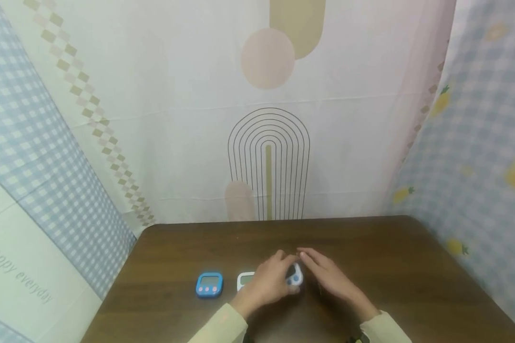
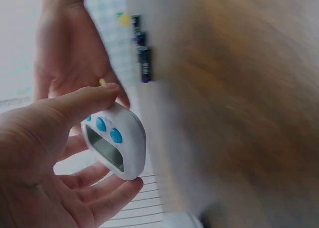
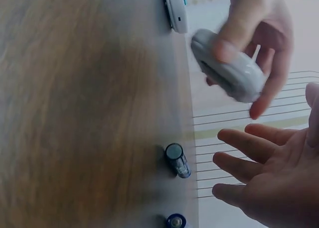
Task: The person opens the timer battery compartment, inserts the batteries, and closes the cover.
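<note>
My left hand grips a white digital timer with blue buttons and a small grey screen, the thumb along one edge and fingertips at the other. In the right wrist view the timer is tilted and held off the table. My right hand is just right of it, palm turned inward, fingers extended and holding nothing. Left of my left hand a second white timer lies on the table, partly hidden by that hand. Farther left lies a blue timer with pink buttons.
Dark cylindrical batteries stand or lie on the wooden table: one battery and another battery in the right wrist view, several batteries in the left. A patterned curtain hangs behind the table's far edge.
</note>
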Motion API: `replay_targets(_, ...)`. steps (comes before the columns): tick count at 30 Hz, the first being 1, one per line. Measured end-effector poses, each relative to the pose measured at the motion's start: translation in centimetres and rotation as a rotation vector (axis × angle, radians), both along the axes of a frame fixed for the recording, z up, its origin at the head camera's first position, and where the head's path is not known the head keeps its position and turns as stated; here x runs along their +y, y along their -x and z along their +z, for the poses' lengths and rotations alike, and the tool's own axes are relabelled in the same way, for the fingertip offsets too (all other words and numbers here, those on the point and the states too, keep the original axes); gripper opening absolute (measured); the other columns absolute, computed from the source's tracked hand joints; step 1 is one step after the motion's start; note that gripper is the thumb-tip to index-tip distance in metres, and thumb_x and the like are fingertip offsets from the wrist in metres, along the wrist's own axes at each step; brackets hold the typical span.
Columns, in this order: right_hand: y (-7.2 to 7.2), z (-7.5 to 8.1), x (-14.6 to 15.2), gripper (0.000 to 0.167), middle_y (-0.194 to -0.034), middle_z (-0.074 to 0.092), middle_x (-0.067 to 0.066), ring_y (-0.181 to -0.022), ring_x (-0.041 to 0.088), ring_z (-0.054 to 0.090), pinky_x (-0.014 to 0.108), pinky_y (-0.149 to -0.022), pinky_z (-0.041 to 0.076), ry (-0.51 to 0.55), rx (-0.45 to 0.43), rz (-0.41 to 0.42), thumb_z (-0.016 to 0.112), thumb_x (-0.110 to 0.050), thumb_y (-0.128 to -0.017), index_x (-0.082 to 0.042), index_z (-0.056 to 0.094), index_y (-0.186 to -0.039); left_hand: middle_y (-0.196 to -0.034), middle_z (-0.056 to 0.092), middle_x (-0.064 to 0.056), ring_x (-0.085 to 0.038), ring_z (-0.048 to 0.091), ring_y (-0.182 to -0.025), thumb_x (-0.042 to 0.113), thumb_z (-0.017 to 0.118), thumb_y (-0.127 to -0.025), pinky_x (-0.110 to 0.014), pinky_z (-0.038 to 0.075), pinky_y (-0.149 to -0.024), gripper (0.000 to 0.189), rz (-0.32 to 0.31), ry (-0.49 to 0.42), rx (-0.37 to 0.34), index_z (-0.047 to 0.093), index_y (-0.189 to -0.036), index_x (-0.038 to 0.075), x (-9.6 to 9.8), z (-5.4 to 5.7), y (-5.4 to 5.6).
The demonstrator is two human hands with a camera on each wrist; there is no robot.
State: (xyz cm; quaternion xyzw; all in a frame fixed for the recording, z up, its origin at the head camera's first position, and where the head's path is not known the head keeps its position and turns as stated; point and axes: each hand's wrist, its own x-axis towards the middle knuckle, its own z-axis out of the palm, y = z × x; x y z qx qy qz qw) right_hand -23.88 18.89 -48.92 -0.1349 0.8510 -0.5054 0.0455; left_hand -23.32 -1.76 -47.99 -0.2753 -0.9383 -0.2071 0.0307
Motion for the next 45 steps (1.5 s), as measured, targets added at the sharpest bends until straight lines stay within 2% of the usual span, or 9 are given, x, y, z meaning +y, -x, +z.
replay_targets(6,-0.1,0.1,-0.6,0.059,-0.154,0.059,0.011,-0.148,0.038,0.048,0.067,-0.123,0.033,0.061,-0.034,0.001,0.04,-0.053,-0.113,-0.012,0.056,-0.151,-0.126,0.069,0.001,-0.013,0.064,-0.105,0.045,0.092,-0.08,-0.026,0.056,-0.082,0.07,0.044,-0.13,0.076,0.066,-0.142,0.024,-0.6,0.9,-0.1)
replay_targets(11,0.1,0.5,-1.2,0.057,-0.149,0.062,0.014,-0.143,0.037,0.053,0.065,-0.123,0.036,0.117,-0.05,0.065,0.035,-0.048,-0.115,-0.009,0.057,-0.149,-0.126,0.07,0.004,-0.013,0.064,-0.109,0.042,0.094,-0.079,-0.031,0.059,-0.089,0.066,0.115,-0.279,0.099,0.067,-0.137,0.024,-0.8,1.6,-0.1)
replay_targets(14,0.3,0.8,-1.5,0.057,-0.14,0.066,0.013,-0.133,0.032,0.061,0.057,-0.117,0.047,0.13,-0.064,0.105,0.032,-0.048,-0.116,-0.007,0.058,-0.146,-0.129,0.069,0.004,-0.015,0.065,-0.115,0.036,0.095,-0.079,-0.036,0.06,-0.094,0.066,0.151,-0.389,0.07,0.065,-0.137,0.023,-0.8,2.0,-0.2)
replay_targets(19,0.4,1.0,-1.7,0.057,-0.132,0.066,0.013,-0.12,0.025,0.065,0.045,-0.106,0.056,0.178,-0.128,0.12,0.034,-0.049,-0.115,-0.005,0.056,-0.146,-0.135,0.068,0.0,-0.021,0.066,-0.123,0.022,0.094,-0.082,-0.042,0.06,-0.101,0.064,0.132,-0.558,-0.004,0.063,-0.138,0.019,-0.5,2.3,-0.4)
replay_targets(23,0.4,1.1,-1.9,0.06,-0.131,0.066,0.015,-0.115,0.025,0.068,0.046,-0.102,0.058,0.241,-0.178,0.096,0.041,-0.05,-0.114,-0.003,0.051,-0.15,-0.135,0.068,-0.004,-0.023,0.067,-0.122,0.009,0.092,-0.082,-0.035,0.062,-0.098,0.064,0.124,-0.686,-0.074,0.061,-0.138,0.014,-0.3,2.1,-0.4)
replay_targets(26,0.3,1.1,-2.1,0.06,-0.125,0.067,0.015,-0.105,0.026,0.071,0.042,-0.093,0.06,0.288,-0.207,0.07,0.048,-0.047,-0.112,-0.001,0.047,-0.151,-0.134,0.068,-0.007,-0.025,0.069,-0.12,0.001,0.09,-0.081,-0.028,0.062,-0.094,0.064,0.126,-0.774,-0.116,0.061,-0.138,0.011,-0.1,1.9,-0.4)
replay_targets(33,0.1,1.3,-2.1,0.057,-0.101,0.07,0.007,-0.078,0.02,0.065,0.03,-0.072,0.059,0.386,-0.223,-0.02,0.065,-0.033,-0.106,0.002,0.045,-0.146,-0.139,0.068,-0.019,-0.032,0.069,-0.125,-0.005,0.086,-0.083,-0.027,0.062,-0.094,0.065,0.088,-0.879,-0.168,0.059,-0.141,0.006,0.1,1.7,-0.5)
replay_targets(40,0.1,1.8,-2.3,0.05,-0.113,0.072,0.012,-0.076,0.022,0.065,0.031,-0.071,0.059,0.397,-0.169,-0.099,0.073,-0.029,-0.102,-0.006,0.051,-0.14,-0.137,0.069,-0.02,-0.031,0.074,-0.116,0.002,0.086,-0.085,-0.029,0.063,-0.091,0.067,0.106,-0.9,-0.255,0.058,-0.147,0.002,-0.5,2.2,-0.2)
replay_targets(45,0.2,1.8,-2.5,0.047,-0.113,0.07,0.013,-0.075,0.023,0.063,0.031,-0.068,0.058,0.378,-0.125,-0.115,0.074,-0.028,-0.101,-0.01,0.053,-0.138,-0.135,0.07,-0.022,-0.033,0.075,-0.113,0.006,0.081,-0.091,-0.03,0.065,-0.087,0.056,0.089,-0.943,-0.28,0.063,-0.144,0.005,-0.9,2.2,0.1)
